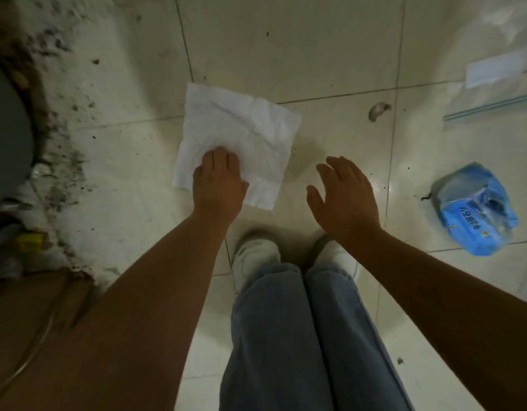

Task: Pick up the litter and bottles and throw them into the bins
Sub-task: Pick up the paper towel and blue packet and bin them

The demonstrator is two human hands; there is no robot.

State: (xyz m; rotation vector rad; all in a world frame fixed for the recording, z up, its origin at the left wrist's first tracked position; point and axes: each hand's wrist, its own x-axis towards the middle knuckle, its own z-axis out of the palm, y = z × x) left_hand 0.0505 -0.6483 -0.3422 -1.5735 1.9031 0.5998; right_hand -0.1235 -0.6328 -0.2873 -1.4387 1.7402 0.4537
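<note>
Tissue pickup on the tiled floor

We are pressing our left hand, fingers curled, onto the near corner of the tissue; limp, light paper, best pinched there. Our right hand is hovering open.

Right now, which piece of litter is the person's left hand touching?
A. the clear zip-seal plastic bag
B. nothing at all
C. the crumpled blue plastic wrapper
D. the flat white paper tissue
D: the left hand rests fingers-down on the near edge of the flat white paper tissue on the tiled floor, while the crumpled blue plastic wrapper and the clear zip-seal plastic bag lie untouched far off to the right.
</note>
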